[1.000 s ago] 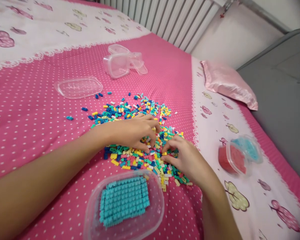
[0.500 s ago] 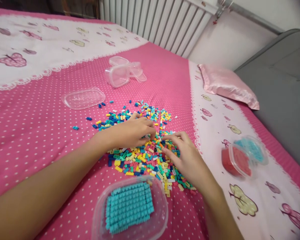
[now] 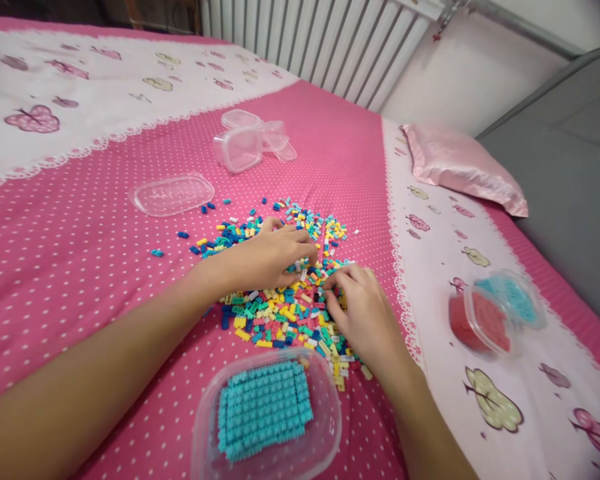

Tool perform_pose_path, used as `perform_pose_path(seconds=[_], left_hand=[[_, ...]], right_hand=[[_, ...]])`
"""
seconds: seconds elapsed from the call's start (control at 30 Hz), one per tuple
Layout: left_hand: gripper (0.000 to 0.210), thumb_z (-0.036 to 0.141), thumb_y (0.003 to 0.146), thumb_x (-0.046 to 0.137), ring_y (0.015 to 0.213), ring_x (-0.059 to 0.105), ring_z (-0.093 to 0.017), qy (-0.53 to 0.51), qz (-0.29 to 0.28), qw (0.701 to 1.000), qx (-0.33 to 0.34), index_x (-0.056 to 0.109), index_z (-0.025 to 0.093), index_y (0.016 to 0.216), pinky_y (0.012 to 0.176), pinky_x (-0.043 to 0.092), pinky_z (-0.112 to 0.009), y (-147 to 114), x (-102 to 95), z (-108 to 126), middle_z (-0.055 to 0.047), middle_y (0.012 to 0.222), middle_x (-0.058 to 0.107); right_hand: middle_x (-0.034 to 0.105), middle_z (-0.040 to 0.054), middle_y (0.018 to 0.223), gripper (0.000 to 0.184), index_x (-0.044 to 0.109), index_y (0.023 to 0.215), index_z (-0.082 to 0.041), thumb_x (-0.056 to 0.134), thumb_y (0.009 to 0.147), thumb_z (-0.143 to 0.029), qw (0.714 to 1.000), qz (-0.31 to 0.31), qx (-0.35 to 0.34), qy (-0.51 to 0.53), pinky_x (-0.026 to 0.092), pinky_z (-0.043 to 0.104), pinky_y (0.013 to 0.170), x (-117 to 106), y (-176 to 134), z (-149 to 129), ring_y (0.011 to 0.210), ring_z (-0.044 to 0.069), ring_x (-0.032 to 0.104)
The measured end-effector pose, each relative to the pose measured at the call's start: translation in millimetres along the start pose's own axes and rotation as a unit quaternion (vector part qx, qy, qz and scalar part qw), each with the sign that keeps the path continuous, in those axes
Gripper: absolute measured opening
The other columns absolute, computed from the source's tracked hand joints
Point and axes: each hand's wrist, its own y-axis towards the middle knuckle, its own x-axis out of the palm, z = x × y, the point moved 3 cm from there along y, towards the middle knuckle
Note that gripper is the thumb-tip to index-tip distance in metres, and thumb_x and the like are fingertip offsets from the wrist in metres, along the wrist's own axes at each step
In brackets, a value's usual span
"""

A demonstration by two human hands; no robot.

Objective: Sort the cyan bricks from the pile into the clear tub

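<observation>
A heap of small coloured building bricks [image 3: 280, 310] is spread on the pink dotted bedcover. My left hand [image 3: 273, 257] lies over the middle of the heap, its fingers curled. Teal and pale bricks [image 3: 299, 267] show between its thumb and fingers. On the heap's right side, my right hand [image 3: 363, 307] has its thumb and index finger pinched together; anything between the tips is too small to make out. Nearest to me stands a clear plastic tub [image 3: 330, 427], holding a flat teal studded slab [image 3: 265, 410] built of bricks.
A clear lid [image 3: 173, 195] lies beyond the heap at left, with empty-looking clear containers [image 3: 245, 148] farther back. To the right are a tub of red material [image 3: 480, 323] and one with blue contents [image 3: 510, 297]. A pink pillow [image 3: 463, 167] rests by the grey headboard [image 3: 565, 147].
My right thumb and index finger have drawn together from a wider gap. The left hand stays curled over the heap. The whole view has shifted slightly.
</observation>
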Motion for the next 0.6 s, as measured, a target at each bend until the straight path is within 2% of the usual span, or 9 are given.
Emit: perform_pose_path(seconds=[0.2, 0.43, 0.6], left_hand=[[0.015, 0.021, 0.092, 0.059, 0.112, 0.058, -0.023, 0.008, -0.010, 1.000, 0.002, 0.067, 0.021, 0.104, 0.095, 0.028, -0.038, 1.1, 3.4, 1.0, -0.005, 0.113, 0.068], [0.018, 0.020, 0.090, 0.060, 0.112, 0.059, -0.024, 0.010, -0.019, 1.000, -0.013, 0.069, 0.020, 0.106, 0.095, 0.029, -0.038, 1.4, 5.1, 1.9, -0.007, 0.115, 0.068], [0.015, 0.019, 0.091, 0.060, 0.112, 0.059, -0.023, 0.003, -0.012, 1.000, -0.006, 0.069, 0.020, 0.103, 0.094, 0.029, -0.038, 2.3, 7.5, 1.7, -0.007, 0.115, 0.068]], right_hand=[[0.064, 0.0100, 0.101, 0.019, 0.075, 0.101, -0.023, 0.057, 0.097, -0.020, 1.000, -0.003, -0.016, -0.017, 0.048, 0.045, 0.087, -1.2, -1.2, -1.6, 0.099, 0.028, 0.054], [0.065, 0.0112, 0.102, 0.015, 0.076, 0.094, -0.019, 0.063, 0.095, -0.028, 0.999, 0.030, -0.032, -0.014, 0.048, 0.045, 0.089, 2.3, -1.3, -7.2, 0.099, 0.028, 0.053], [0.067, 0.0102, 0.102, 0.007, 0.074, 0.091, -0.019, 0.069, 0.090, -0.025, 0.998, 0.049, -0.048, 0.006, 0.048, 0.045, 0.088, 5.9, 1.4, -5.1, 0.099, 0.028, 0.056]])
